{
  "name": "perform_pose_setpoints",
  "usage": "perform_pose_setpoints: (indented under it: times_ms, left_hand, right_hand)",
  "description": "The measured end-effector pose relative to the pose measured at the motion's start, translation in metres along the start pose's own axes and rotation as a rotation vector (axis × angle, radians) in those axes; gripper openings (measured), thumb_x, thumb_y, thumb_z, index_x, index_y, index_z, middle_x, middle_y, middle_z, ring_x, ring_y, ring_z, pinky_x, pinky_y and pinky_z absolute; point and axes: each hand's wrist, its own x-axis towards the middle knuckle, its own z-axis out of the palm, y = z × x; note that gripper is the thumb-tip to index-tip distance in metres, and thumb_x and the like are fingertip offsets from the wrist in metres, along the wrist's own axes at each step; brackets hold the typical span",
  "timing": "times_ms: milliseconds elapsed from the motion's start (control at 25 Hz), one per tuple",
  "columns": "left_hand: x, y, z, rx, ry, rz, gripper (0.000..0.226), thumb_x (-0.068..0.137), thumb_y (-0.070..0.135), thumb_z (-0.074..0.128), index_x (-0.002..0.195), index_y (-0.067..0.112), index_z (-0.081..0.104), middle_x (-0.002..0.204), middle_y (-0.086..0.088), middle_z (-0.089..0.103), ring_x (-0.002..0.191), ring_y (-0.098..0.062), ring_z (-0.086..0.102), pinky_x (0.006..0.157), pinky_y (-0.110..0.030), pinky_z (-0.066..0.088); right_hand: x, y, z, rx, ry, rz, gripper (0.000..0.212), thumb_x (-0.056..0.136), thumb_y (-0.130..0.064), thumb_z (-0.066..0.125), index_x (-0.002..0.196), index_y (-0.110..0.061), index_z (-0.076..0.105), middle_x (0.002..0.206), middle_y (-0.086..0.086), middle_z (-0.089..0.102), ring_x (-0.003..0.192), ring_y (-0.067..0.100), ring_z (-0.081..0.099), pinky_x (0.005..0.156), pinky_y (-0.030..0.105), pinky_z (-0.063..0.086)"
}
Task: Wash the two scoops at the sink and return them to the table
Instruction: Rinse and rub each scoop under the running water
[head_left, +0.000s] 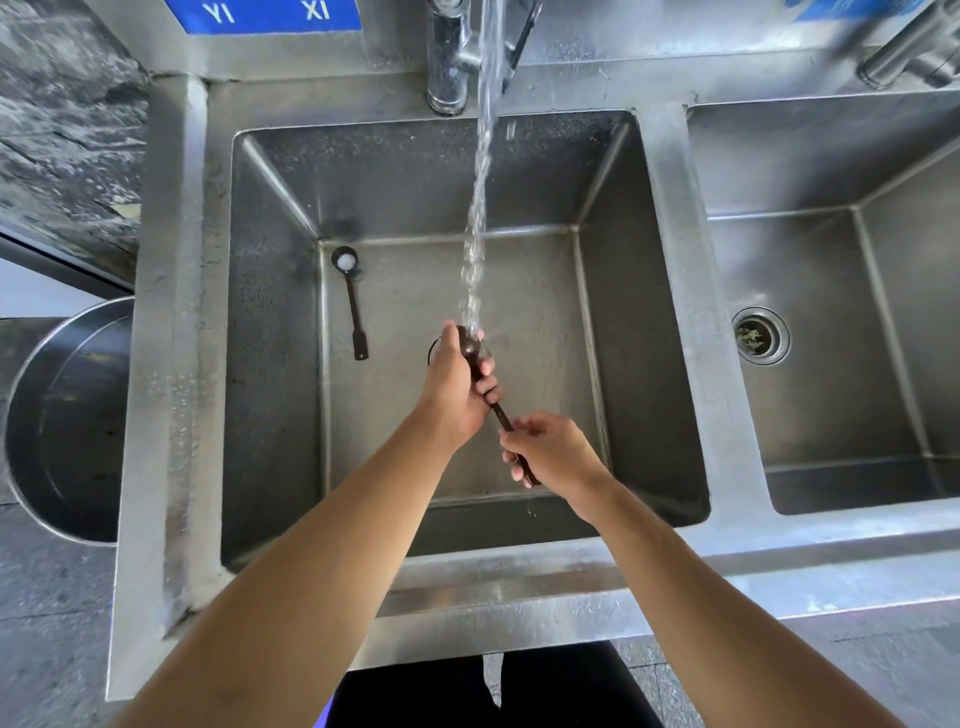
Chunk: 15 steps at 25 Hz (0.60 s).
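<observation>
A dark brown scoop (500, 413) is held over the middle of the left sink basin (270, 332), its bowl under the running water (480, 208). My left hand (457, 387) is wrapped around the bowl end, fingers curled over it. My right hand (550, 452) grips the handle's lower end. A second dark scoop (354, 306) lies flat on the basin floor at the left, its bowl holding something white, handle pointing toward me. The drain of this basin is mostly hidden behind my left hand.
The tap (449, 57) stands at the back rim, water flowing. A second basin (883, 260) with an open drain (760, 335) lies to the right. A round metal tub (67, 421) sits on the floor to the left of the sink unit.
</observation>
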Motion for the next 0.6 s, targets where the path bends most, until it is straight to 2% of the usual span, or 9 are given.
perform_pose_setpoints:
  times_ms: [120,240,320,400,480,600]
  left_hand:
    - [0.004,-0.012,0.003,-0.085,0.074,-0.067,0.050,0.100,0.055,0.026,0.082,0.018,0.054,0.052,0.000,0.041,0.039,-0.015,0.026,0.045,-0.027,0.023]
    - [0.003,-0.029,0.006,-0.226,0.107,-0.155,0.034,0.095,0.033,0.027,0.077,0.012,0.047,0.062,-0.008,0.047,0.049,-0.019,0.037,0.052,-0.031,0.030]
    - [0.001,-0.040,0.010,-0.193,0.109,-0.180,0.020,0.090,0.009,0.032,0.078,0.007,0.047,0.069,-0.013,0.056,0.058,-0.023,0.048,0.060,-0.034,0.041]
    - [0.004,-0.051,0.014,-0.026,0.089,-0.158,0.025,0.088,-0.011,0.031,0.089,0.000,0.053,0.076,-0.015,0.061,0.064,-0.024,0.057,0.067,-0.035,0.049]
    - [0.009,-0.058,0.018,0.024,0.036,-0.117,0.027,0.095,-0.014,0.035,0.105,-0.003,0.057,0.082,-0.016,0.064,0.070,-0.026,0.062,0.072,-0.037,0.054]
    - [0.020,-0.060,0.019,0.090,-0.049,-0.090,0.022,0.097,-0.007,0.045,0.107,0.000,0.063,0.088,-0.015,0.066,0.077,-0.026,0.066,0.074,-0.039,0.059]
  right_hand:
    - [-0.009,0.001,-0.014,-0.322,0.057,-0.059,0.016,0.084,-0.024,0.064,0.100,-0.023,0.065,0.079,0.000,0.076,0.062,0.011,0.072,0.053,0.026,0.055]
    - [-0.014,0.004,-0.025,-0.500,0.135,-0.116,0.010,0.088,-0.019,0.055,0.090,-0.018,0.064,0.074,0.003,0.076,0.066,0.018,0.074,0.059,0.037,0.062]
    - [-0.011,0.006,-0.028,-0.465,0.172,-0.113,0.021,0.091,-0.014,0.047,0.081,-0.012,0.066,0.069,0.006,0.076,0.063,0.022,0.075,0.064,0.045,0.065]
    - [-0.006,0.009,-0.031,-0.336,0.192,-0.070,0.028,0.097,-0.010,0.045,0.081,-0.009,0.068,0.070,0.009,0.077,0.061,0.023,0.077,0.063,0.045,0.066]
    - [0.002,0.011,-0.034,-0.154,0.210,-0.020,0.027,0.102,-0.009,0.048,0.085,-0.007,0.069,0.073,0.011,0.077,0.062,0.024,0.077,0.061,0.041,0.066]
    - [0.012,0.019,-0.037,0.014,0.242,0.020,0.021,0.103,-0.015,0.056,0.089,-0.010,0.071,0.073,0.007,0.078,0.062,0.020,0.078,0.061,0.037,0.066]
